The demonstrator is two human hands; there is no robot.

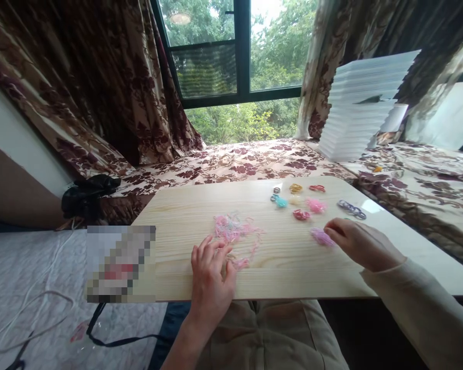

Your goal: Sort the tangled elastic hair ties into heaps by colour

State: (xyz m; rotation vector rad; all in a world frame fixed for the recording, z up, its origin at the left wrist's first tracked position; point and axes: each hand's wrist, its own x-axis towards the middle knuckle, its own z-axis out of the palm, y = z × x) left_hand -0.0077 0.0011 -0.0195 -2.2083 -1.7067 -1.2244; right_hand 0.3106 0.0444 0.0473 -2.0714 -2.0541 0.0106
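Observation:
My left hand [213,272] rests on the light wooden table [177,205], fingers spread and touching the near edge of a loose mixed heap of thin pink, white and pale bands [231,228]. My right hand [364,244] has its fingers pressed together beside a small lilac pile of bands [321,237]; whatever they pinch, if anything, is hidden. Sorted by colour around it lie a pink pile [316,206], a turquoise pile [280,202], rosy red loops [301,215], yellow loops [295,188], red loops [317,188] and dark purple loops [352,209].
A tall stack of white sheets [364,113] stands on the flowered window seat [247,162] behind the table. A pixelated patch [121,264] covers something at the table's left edge. A black bag [87,198] and white cables [42,293] lie at left.

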